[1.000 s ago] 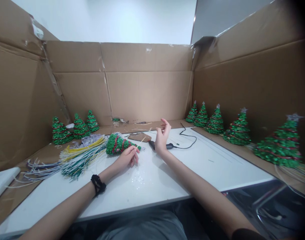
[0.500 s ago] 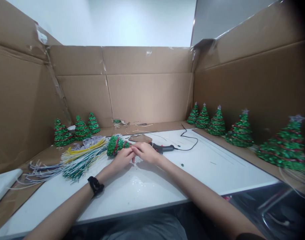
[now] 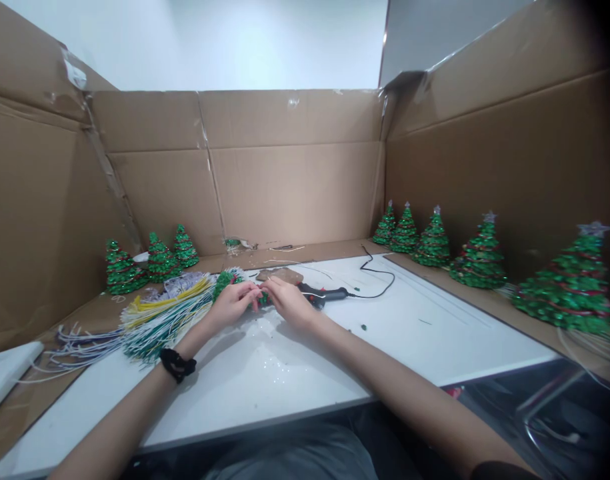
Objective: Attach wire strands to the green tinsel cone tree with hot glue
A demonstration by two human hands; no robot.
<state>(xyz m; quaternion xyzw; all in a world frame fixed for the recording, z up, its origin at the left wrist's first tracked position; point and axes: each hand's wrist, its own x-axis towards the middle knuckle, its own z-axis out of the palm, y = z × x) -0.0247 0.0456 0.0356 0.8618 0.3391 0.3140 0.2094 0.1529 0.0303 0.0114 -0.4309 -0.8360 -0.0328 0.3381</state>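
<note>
A small green Christmas tree [image 3: 223,283] with red trim lies on its side on the white board, largely covered by my hands. My left hand [image 3: 231,305] curls closed over it from the left. Opposite, the fingers of my right hand [image 3: 287,303] pinch at the narrow end, where a thin red strip [image 3: 255,306] hangs between both sets of fingertips. The tree's tip is hidden. Just beyond my right hand lies a black glue gun [image 3: 335,294], near a brown flat piece [image 3: 281,275].
Bundled white, yellow and green wires [image 3: 165,320] lie left. Finished trees [image 3: 477,257] with stars line the right cardboard wall; three starless trees [image 3: 126,270] stand back left. A black cord [image 3: 387,287] trails right. Glitter [image 3: 279,373] dots the white board [image 3: 405,347].
My hands have drawn slightly apart, the left shifting left over the tree and covering more of it. The red strip now shows between my fingers.
</note>
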